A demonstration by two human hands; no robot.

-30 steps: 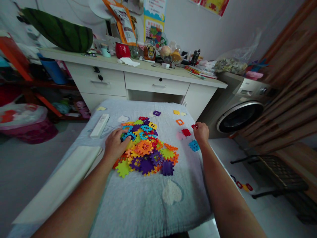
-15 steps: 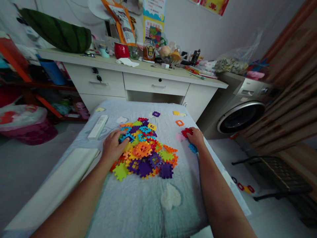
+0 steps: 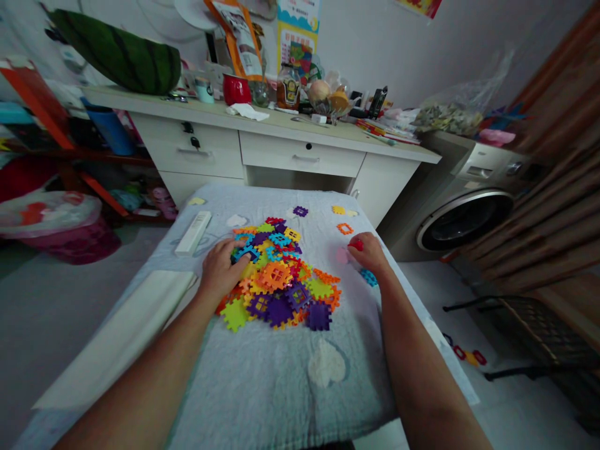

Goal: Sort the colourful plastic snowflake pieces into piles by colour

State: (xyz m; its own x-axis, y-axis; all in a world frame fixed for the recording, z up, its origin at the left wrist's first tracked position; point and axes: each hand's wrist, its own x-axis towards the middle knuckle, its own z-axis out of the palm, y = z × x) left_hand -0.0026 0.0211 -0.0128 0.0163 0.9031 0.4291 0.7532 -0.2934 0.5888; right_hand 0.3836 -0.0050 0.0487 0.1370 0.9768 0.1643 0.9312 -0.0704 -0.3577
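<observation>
A heap of colourful plastic interlocking tiles (image 3: 280, 307) with notched edges lies on the cloth-covered table. My left hand (image 3: 221, 267) rests against the left side of this heap, thumb and fingers apart. Beside its fingers is a blue tile (image 3: 247, 252). To the right, my right hand (image 3: 370, 253) is closed on a red tile (image 3: 357, 244), mostly hidden by the fingers. Just below that hand lies a blue tile (image 3: 369, 277). An orange frame tile (image 3: 345, 229), a yellow tile (image 3: 338, 210) and a purple tile (image 3: 300, 212) lie separately toward the far side.
A white box (image 3: 193, 234) and a folded pale cloth (image 3: 122, 334) lie along the table's left side. Behind stands a white desk (image 3: 300, 159) with a watermelon (image 3: 122, 59) and jars. A washing machine (image 3: 469, 200) stands at right, near a black metal rack (image 3: 544, 331).
My right hand has pinched the red tile, which now shows less and looks tilted up. My left hand stays at the heap. The whole view has shifted slightly.
</observation>
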